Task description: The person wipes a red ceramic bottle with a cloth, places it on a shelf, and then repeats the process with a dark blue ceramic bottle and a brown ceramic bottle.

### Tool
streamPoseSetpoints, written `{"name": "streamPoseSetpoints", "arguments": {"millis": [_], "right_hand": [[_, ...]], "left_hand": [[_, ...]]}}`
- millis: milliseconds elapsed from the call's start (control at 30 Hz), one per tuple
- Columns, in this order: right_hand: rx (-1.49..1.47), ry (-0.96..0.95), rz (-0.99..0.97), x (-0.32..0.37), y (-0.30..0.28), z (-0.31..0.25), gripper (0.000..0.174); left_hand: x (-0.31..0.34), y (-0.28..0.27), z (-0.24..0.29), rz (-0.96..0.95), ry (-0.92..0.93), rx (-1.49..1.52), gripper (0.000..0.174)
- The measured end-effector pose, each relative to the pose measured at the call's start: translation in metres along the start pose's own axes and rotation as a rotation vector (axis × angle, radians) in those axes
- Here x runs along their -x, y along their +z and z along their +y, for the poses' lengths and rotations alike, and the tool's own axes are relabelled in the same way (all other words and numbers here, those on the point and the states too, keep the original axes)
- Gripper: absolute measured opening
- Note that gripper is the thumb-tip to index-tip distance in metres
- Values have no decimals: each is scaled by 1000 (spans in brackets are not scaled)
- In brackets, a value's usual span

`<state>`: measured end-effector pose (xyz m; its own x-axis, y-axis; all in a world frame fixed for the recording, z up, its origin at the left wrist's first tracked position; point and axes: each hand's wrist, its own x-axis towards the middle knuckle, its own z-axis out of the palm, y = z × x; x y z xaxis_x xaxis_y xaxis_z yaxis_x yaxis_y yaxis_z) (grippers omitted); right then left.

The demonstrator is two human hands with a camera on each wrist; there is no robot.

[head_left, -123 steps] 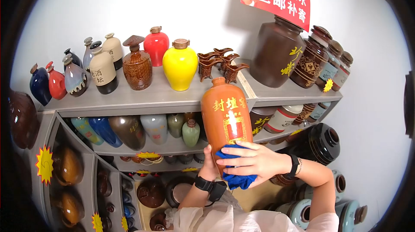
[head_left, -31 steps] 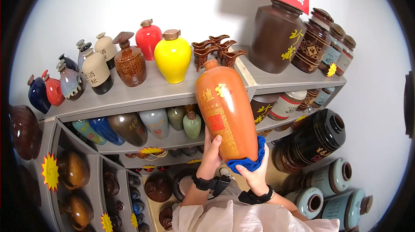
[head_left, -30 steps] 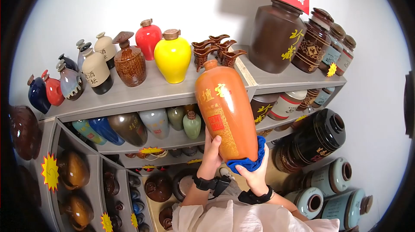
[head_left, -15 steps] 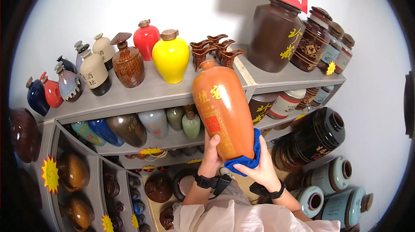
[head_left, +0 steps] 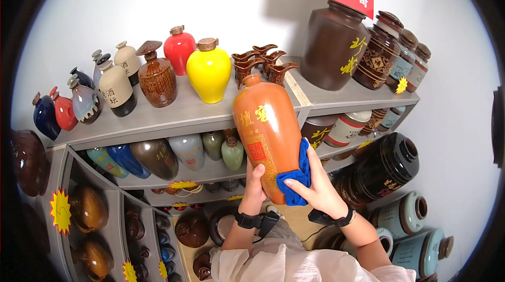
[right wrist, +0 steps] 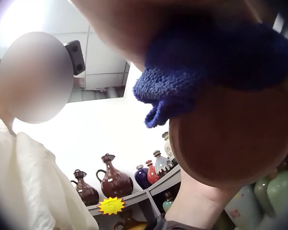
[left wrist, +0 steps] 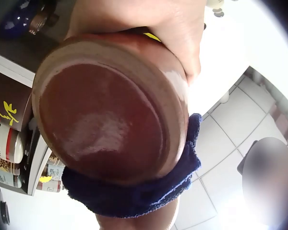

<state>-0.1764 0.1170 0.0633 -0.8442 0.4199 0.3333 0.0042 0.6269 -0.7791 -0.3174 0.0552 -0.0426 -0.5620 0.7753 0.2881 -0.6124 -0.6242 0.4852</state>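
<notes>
A tall orange-brown ceramic bottle (head_left: 271,119) with gold lettering and a red seal is held up, tilted, in front of the shelves. My left hand (head_left: 255,185) grips its lower left side, thumb on the front. On the lower right, my right hand (head_left: 321,190) holds a blue cloth (head_left: 294,181) against the bottle, thumb over the cloth's front part. The left wrist view looks onto the bottle's round brown base (left wrist: 101,120), with the cloth (left wrist: 134,194) along its edge. Up close in the right wrist view, terry cloth (right wrist: 173,84) covers part of the base's rim.
Behind the bottle, a grey top shelf (head_left: 173,121) carries a yellow jar (head_left: 209,77), a red jar (head_left: 179,50), small brown cups (head_left: 263,64) and a large dark jar (head_left: 336,50). More bottles fill lower shelves. Black (head_left: 384,166) and pale-blue jars (head_left: 402,211) stand at right.
The cloth, earlier over the bottle's front, then under its base, is now on its lower right side, with my right hand higher. The bottle has turned, its lettering shifting left.
</notes>
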Motion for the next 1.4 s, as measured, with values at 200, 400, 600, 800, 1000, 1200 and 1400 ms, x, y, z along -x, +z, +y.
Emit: {"name": "streamPoseSetpoints", "arguments": {"millis": [200, 400, 600, 800, 1000, 1200, 1400], "right_hand": [[152, -105, -42, -25, -13, -4, 86], [210, -213, -94, -61, -24, -11, 87], [323, -249, -87, -118, -31, -23, 84], [276, -68, -218, -175, -36, -55, 72], [267, -8, -76, -187, -29, -61, 76], [76, -188, -381, -179, -43, -60, 79], [206, -438, -437, -174, -47, -42, 75]], "left_hand": [[0, 2, -1, -10, -4, 19, 86], [2, 1, 0, 7, -4, -9, 85], [6, -1, -2, 59, -60, 10, 86], [7, 11, 1, 31, -20, -30, 86], [6, -2, -8, 28, -57, 79, 84], [8, 6, -2, 4, -51, 122, 78], [13, 13, 4, 111, -61, -17, 78]]}}
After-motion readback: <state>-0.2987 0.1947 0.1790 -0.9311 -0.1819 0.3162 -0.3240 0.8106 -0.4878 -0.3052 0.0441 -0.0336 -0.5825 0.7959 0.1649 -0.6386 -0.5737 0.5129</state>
